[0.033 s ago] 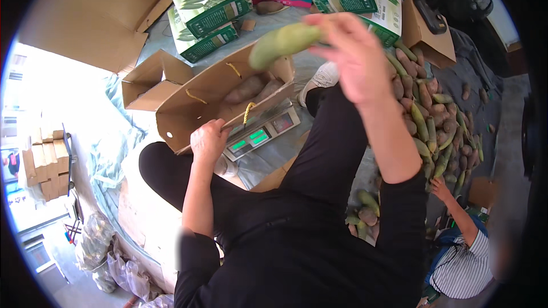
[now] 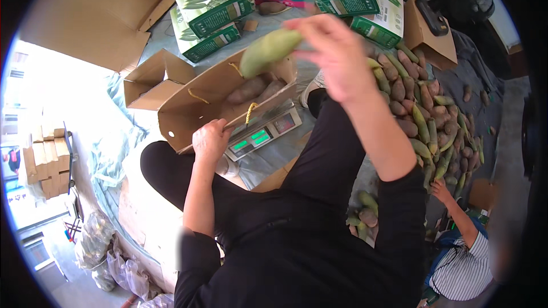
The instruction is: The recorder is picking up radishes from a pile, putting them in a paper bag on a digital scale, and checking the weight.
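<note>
While your left hand [image 2: 210,137] lay at the near rim of the cardboard carton [image 2: 220,82], your right hand [image 2: 339,60] held a green radish [image 2: 268,52] above that carton's far right part, apart from the roots [image 2: 245,90] lying inside. The right hand's fingers were closed on the radish's right end, though blur softened their outline; the left hand's were bent against the cardboard, and how tightly they gripped could not be told. By its look, the radish was probably firm, stiff and fairly weighty, its smooth skin perhaps a little slippery, and a hard knock might have bruised or cracked it. A hold around the thick middle would likely have balanced it better than one at the end. Its long axis ran slantwise, the blunt free end pointing left and toward your body. A digital scale [image 2: 279,125] showed along the carton's near side; whether it reached underneath was hidden.
</note>
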A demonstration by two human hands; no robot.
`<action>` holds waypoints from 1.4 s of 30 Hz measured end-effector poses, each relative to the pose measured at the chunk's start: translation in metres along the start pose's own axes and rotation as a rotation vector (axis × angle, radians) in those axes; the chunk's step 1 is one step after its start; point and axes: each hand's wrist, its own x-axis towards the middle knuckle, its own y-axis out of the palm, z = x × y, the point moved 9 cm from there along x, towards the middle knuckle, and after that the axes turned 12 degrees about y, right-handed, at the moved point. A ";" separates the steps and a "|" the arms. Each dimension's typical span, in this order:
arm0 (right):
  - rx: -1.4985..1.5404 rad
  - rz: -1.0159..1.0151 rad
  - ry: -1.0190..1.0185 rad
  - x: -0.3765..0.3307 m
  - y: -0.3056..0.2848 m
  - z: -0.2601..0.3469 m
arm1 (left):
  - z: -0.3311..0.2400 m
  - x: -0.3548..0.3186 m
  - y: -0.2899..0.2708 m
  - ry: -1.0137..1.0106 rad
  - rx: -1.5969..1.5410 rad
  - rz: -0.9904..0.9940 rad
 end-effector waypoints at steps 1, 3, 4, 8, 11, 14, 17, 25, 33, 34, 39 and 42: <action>0.027 0.077 0.026 0.013 0.025 -0.018 | 0.001 0.000 -0.002 -0.004 0.007 -0.022; -0.034 0.133 0.135 0.034 0.066 -0.064 | 0.001 -0.002 0.000 0.000 -0.011 -0.012; -0.029 0.130 0.242 0.041 0.083 -0.093 | 0.002 -0.002 0.001 0.001 -0.013 -0.006; -0.196 0.103 0.328 0.059 0.121 -0.156 | 0.005 -0.002 0.003 -0.007 0.043 0.030; -0.439 -0.067 0.116 0.064 0.099 -0.134 | 0.004 -0.003 0.004 0.006 0.030 0.043; -0.501 0.193 0.042 0.058 0.065 -0.088 | 0.000 -0.002 0.004 0.009 0.047 0.015; -0.504 0.116 -0.068 0.032 -0.026 -0.029 | -0.004 0.001 0.004 0.040 0.003 -0.006; -0.739 -0.805 0.324 -0.106 -0.380 -0.114 | -0.006 0.001 0.004 0.018 -0.001 -0.008; -1.429 -0.764 0.721 -0.210 -0.441 -0.284 | -0.003 -0.004 0.004 0.001 0.010 0.039; -1.488 -0.718 0.750 -0.208 -0.434 -0.291 | -0.003 -0.004 0.002 -0.004 -0.005 0.028; -1.693 -0.610 0.780 -0.188 -0.402 -0.309 | -0.005 -0.005 -0.003 -0.014 -0.029 -0.034; -1.744 -0.478 0.821 -0.178 -0.409 -0.333 | -0.006 -0.006 -0.001 0.002 -0.016 -0.011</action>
